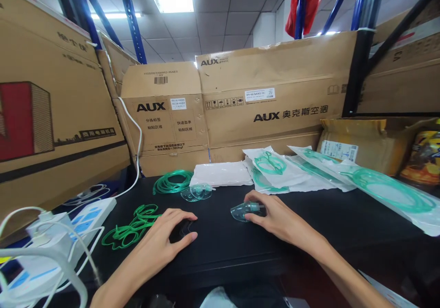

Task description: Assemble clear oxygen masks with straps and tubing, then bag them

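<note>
My right hand (pixel 266 209) pinches a clear green-tinted oxygen mask (pixel 239 212) by its connector end, just over the black tabletop. My left hand (pixel 173 232) rests on the table with thumb and index finger curved around a small dark, see-through item (pixel 186 228), whose kind I cannot make out. Bright green thin tubing (pixel 132 228) lies tangled to the left of that hand. Behind the hands, a second clear mask (pixel 196 192) lies beside a coil of green tubing (pixel 172 181).
White folded packaging (pixel 222 174) lies at the back. Clear pouches with green tubing (pixel 388 186) spread along the right. A white power strip (pixel 85 218) with cables stands at left. Cardboard boxes (pixel 275 83) wall the black table (pixel 220 248); a brown parcel (pixel 354 143) sits back right.
</note>
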A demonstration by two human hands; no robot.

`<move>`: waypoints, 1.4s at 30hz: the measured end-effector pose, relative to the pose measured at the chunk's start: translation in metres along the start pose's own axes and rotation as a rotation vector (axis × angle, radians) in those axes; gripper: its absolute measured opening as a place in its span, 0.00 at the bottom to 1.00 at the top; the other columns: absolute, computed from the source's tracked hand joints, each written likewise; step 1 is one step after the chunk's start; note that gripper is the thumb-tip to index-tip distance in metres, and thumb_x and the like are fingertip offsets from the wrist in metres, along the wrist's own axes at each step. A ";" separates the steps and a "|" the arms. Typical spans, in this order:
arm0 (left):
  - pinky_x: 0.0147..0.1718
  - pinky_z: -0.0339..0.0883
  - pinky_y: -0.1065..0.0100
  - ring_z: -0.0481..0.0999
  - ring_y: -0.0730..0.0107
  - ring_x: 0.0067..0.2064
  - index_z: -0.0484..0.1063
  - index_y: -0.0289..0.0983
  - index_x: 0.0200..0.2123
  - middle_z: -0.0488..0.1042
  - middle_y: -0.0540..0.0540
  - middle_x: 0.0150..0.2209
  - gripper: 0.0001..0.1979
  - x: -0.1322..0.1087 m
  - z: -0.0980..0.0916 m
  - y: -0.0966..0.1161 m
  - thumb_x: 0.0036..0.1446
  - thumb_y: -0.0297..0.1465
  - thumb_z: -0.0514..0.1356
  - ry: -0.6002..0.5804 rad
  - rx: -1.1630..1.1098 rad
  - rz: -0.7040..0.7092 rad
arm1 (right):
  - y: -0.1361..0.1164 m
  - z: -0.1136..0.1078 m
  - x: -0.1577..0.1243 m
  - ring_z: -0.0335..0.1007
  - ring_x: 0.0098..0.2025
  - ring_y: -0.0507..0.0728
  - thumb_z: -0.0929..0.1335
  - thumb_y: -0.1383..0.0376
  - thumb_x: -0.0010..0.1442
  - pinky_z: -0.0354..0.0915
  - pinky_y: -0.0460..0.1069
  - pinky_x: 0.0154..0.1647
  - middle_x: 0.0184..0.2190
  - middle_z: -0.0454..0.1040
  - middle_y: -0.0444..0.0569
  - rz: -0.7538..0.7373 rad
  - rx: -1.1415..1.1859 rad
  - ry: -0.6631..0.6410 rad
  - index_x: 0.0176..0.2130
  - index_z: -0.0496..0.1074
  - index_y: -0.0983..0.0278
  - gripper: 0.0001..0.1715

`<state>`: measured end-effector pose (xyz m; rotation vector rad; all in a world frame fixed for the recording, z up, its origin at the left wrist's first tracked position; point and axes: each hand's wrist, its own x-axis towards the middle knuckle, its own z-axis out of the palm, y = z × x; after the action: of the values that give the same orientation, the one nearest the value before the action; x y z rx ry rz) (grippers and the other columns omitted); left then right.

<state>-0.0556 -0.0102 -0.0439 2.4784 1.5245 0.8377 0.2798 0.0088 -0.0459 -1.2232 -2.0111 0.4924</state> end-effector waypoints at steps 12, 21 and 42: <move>0.62 0.61 0.55 0.70 0.55 0.61 0.70 0.47 0.60 0.72 0.47 0.59 0.22 0.027 -0.008 -0.002 0.66 0.46 0.58 0.088 0.089 -0.029 | -0.008 0.018 0.063 0.75 0.43 0.57 0.74 0.62 0.60 0.67 0.51 0.44 0.44 0.80 0.47 -0.136 0.109 0.005 0.49 0.70 0.60 0.18; 0.59 0.62 0.58 0.73 0.57 0.56 0.74 0.42 0.55 0.75 0.44 0.53 0.17 0.088 0.001 -0.031 0.68 0.39 0.55 0.091 0.120 0.070 | -0.021 0.055 0.129 0.75 0.49 0.60 0.70 0.59 0.69 0.72 0.60 0.52 0.50 0.76 0.52 -0.281 0.053 -0.063 0.52 0.73 0.65 0.16; 0.51 0.67 0.61 0.76 0.57 0.52 0.71 0.44 0.52 0.77 0.46 0.50 0.13 0.092 0.004 -0.030 0.64 0.34 0.58 0.059 0.074 0.052 | -0.027 0.081 0.135 0.75 0.49 0.60 0.69 0.58 0.69 0.73 0.59 0.50 0.51 0.76 0.52 -0.312 -0.201 -0.098 0.52 0.73 0.65 0.16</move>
<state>-0.0455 0.0834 -0.0222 2.5777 1.5432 0.8860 0.1639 0.1176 -0.0316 -0.9871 -2.3282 0.2049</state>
